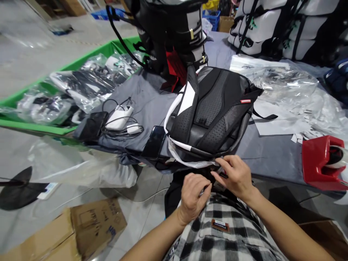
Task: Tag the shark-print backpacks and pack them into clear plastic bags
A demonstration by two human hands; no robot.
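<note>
A black backpack (210, 108) with white trim lies on the table, back panel and padded straps facing up. My right hand (236, 175) is at its near edge, fingers bent, the index fingertip touching the end of a translucent plastic strip (187, 161). A small dark piece with a bit of red shows by the thumb; I cannot tell what it is. My left hand (193, 195) is beside it, just in front of the table edge. Its fingers are curled toward the thumb, and anything inside them is hidden.
A red tape dispenser (317, 163) stands at right, near plastic bags (285, 81) and paper scraps. Left are a phone (154, 141), a white cabled device (119, 116) and a green bin (57, 129) of bagged goods. Stacked bags (165, 29) rise behind; a cardboard box (95, 224) sits below.
</note>
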